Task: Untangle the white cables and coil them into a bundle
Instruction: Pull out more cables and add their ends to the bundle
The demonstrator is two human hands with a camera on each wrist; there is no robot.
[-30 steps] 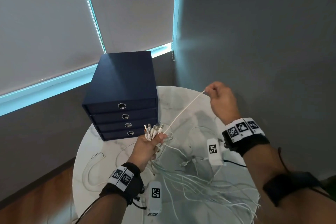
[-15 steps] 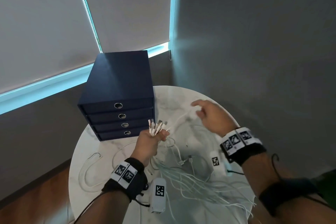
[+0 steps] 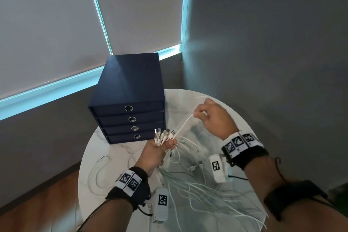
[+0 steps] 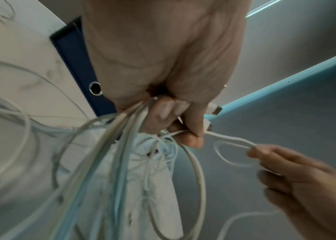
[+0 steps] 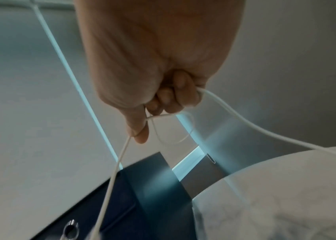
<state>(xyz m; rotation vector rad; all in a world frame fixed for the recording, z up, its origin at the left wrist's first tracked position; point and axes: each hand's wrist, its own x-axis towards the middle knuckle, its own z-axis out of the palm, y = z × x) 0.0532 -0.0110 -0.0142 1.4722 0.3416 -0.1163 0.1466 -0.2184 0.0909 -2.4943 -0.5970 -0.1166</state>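
Observation:
My left hand [image 3: 160,151] grips a bunch of white cables [image 4: 109,146] just below their plugs [image 3: 163,135], which fan upward above the round marble table [image 3: 241,118]. The cables' loose lengths [image 3: 207,194] trail down over the table toward its near edge. My right hand [image 3: 212,117] pinches one white cable [image 3: 183,125] a short way to the right of the left hand. That cable runs taut from the plugs to the right hand's fingers [image 5: 167,99], then loops away [image 5: 255,128] toward the table.
A dark blue four-drawer box [image 3: 130,105] stands at the table's back left, close behind the plugs. One separate cable [image 3: 96,173] lies curled on the table's left side. Grey walls and window blinds [image 3: 56,24] close in behind the table.
My right hand came down and in from its high, far-right pull, then slid back out slightly along the single cable. The left hand kept its grip on the plug bunch.

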